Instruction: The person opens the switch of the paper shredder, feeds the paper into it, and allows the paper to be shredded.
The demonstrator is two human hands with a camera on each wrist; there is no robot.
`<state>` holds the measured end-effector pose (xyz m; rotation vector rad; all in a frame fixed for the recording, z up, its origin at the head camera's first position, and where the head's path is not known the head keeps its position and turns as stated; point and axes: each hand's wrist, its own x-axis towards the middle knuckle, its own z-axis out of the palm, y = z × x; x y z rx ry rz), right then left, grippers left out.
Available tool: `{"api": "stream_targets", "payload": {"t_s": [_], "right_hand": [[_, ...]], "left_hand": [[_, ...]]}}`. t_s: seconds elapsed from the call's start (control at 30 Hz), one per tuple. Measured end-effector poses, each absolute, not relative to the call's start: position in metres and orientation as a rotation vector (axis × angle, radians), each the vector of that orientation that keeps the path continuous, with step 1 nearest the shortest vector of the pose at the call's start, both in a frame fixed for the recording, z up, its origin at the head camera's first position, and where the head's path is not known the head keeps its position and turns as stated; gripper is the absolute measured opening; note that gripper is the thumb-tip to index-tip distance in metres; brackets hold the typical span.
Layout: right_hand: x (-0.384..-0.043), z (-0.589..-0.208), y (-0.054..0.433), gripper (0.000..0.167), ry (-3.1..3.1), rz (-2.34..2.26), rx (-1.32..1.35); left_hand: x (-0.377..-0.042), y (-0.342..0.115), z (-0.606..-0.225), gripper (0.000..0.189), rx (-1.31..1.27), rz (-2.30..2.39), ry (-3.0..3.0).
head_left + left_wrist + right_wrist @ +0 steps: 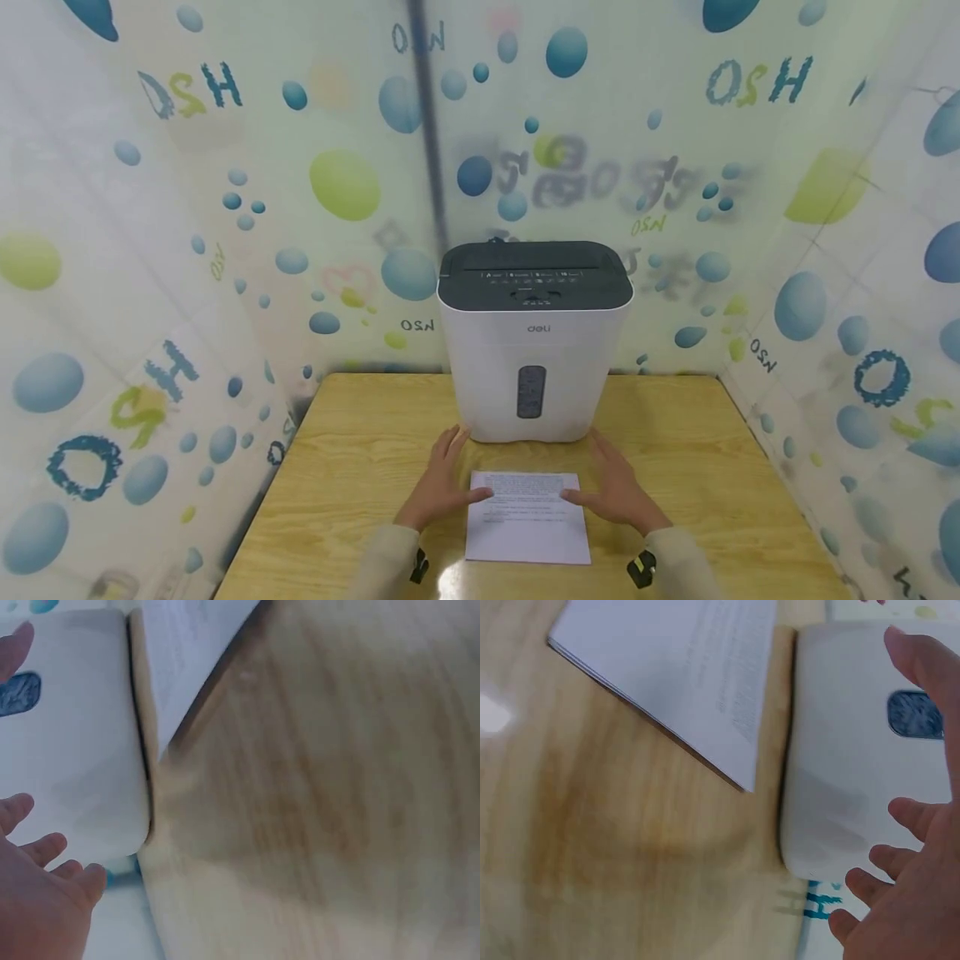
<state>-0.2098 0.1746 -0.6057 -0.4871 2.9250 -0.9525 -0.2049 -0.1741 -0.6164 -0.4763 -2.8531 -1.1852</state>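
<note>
A white paper shredder [487, 375] with a dark grey top stands upright at the back of the table. In front of it lies a stack of printed paper [527, 533], text lines on its upper half. My left hand [441, 483] is spread at the stack's left side, fingers toward the shredder's lower left corner. On the other side my right hand [618, 487] mirrors it, fingers near the lower right corner. Both thumbs reach over the paper; whether they touch it I cannot tell. In the wrist views the left hand [37, 907] and right hand [907, 892] hold nothing.
The wooden table [360, 450] runs back to a patterned curtain [345, 275] with bubbles and letters, which also hangs along both sides. A dark pole [429, 125] shows through it behind the shredder. Dark bands [642, 569] sit on both wrists.
</note>
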Motion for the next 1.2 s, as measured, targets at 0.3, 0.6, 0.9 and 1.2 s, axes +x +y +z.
{"api": "stream_targets", "payload": {"t_s": [0.3, 0.6, 0.9, 1.2], "right_hand": [[-0.195, -0.632, 0.16, 0.105, 2.803, -0.954, -0.574], [-0.178, -0.64, 0.151, 0.098, 2.797, -0.943, -0.59], [-0.175, -0.654, 0.148, 0.087, 2.86, -0.847, -0.607], [-0.17, -0.65, 0.142, 0.083, 2.845, -0.787, -0.581]], "left_hand": [[-0.192, -0.165, -0.642, 0.112, -0.675, -1.093, -2.926], [-0.176, -0.155, -0.647, 0.102, -0.711, -1.024, -3.031], [-0.169, -0.149, -0.65, 0.093, -0.651, -0.999, -3.101], [-0.17, -0.145, -0.649, 0.089, -0.577, -1.029, -3.136]]}}
